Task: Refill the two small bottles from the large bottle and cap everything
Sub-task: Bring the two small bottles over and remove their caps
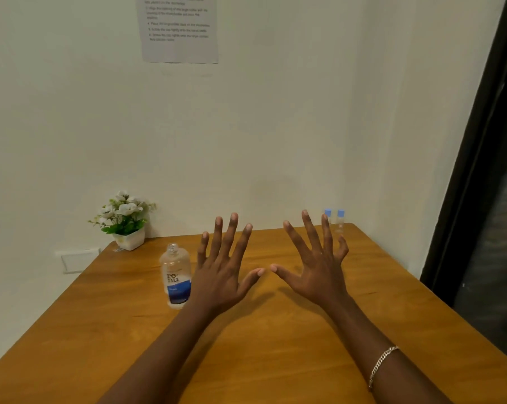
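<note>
Both hands held over a bare wooden table (275,360), fingers spread wide, holding nothing. Left hand (221,275) hovers just right of the large clear plastic bottle w/ blue-and-white label (175,277), which stands upright, neck apparently uncapped; its cap not visible. Right hand (316,269) partly hides two small clear bottles w/ blue caps (335,221), upright side by side at the table's far right edge, by the wall. A white pot of artificial flowers (124,223) sits far left. Likely first step: bring the small bottles close & unscrew caps, one hand steadying each bottle at its base so it doesn't tip.
</note>
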